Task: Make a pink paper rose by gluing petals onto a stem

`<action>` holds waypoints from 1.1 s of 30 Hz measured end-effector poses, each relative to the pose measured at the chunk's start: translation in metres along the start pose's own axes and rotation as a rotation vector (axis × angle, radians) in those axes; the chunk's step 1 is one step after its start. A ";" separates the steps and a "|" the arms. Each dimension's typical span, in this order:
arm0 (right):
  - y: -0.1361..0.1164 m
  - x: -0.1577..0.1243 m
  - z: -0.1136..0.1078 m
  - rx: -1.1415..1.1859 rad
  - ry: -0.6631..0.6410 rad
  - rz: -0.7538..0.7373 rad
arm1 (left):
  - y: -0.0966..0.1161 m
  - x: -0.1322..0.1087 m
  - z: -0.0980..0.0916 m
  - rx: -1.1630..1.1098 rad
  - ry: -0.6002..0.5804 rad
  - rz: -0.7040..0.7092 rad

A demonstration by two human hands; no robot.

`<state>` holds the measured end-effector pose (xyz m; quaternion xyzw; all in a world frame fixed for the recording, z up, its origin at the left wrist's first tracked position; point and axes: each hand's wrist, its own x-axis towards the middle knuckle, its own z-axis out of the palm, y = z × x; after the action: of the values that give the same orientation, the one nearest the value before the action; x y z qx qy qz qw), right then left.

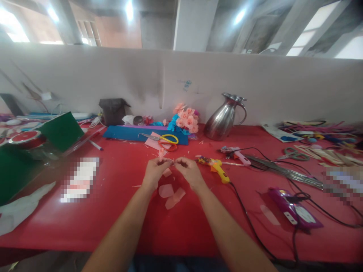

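Head view, clock face centred on the hands, noon lying away from the person. Left hand (153, 172) and right hand (189, 172) are meeting at the fingertips over a red table (113, 223), fingers curling inward. Anything pinched between them is showing too small to identify; whether either hand is grasping cannot be told. A small pink flower (161, 153) is sitting at ten o'clock, right by the left fingers; pink petals (175, 198) are lying at six.

Writing: blue handwriting (186, 84) is marking the wall (113, 71) at twelve, too blurred to read. A purple power strip (292, 208) at four is bearing a white label (305, 215), its print not legible. Pixelated patches at nine and three are yielding no text.

Scissors (170, 139) with yellow and red handles are resting at eleven, a flower bunch (187, 119) is standing at one and a metal jug (221, 119) at two. A yellow glue gun (221, 173) is lying at three, near the right hand.
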<state>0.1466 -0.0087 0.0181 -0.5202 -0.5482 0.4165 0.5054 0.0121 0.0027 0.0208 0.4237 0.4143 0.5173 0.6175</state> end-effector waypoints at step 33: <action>0.004 0.001 -0.001 -0.018 0.000 0.013 | 0.002 0.000 0.000 0.026 -0.003 0.003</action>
<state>0.1479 -0.0069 0.0147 -0.5282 -0.5485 0.4149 0.4980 0.0111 0.0025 0.0225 0.4333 0.4194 0.5121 0.6117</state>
